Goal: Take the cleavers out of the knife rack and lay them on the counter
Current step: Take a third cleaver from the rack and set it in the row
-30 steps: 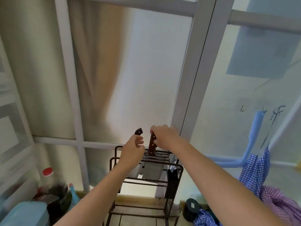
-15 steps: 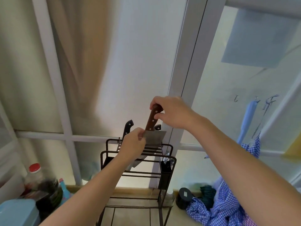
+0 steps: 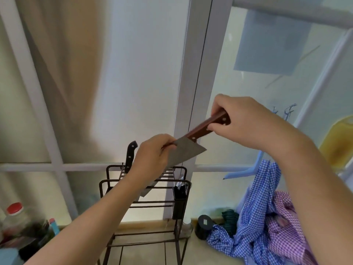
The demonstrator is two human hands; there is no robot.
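1. Brown wood makes the handle of the cleaver (image 3: 188,150), and the right hand (image 3: 246,121) has its fingers curled tight around the far end of that handle.
2. It is tipped on a slant in the air, just above the knife rack (image 3: 179,190), and its wide grey blade points down and to the left.
3. The left hand (image 3: 152,155) pinches the top of the blade, close to where the handle starts, with thumb and fingers closed on it.
4. So the step in hand looks like this: the first cleaver is lifted almost out of the rack, but not yet put down.
5. A black-handled knife (image 3: 130,152) stands in the rack behind the left hand. I cannot tell if it is a cleaver too.
6. Next, both hands need to carry the cleaver clear of the wires and lay it flat on the counter (image 3: 202,253).
7. The left fingers should stay away from the sharp edge.
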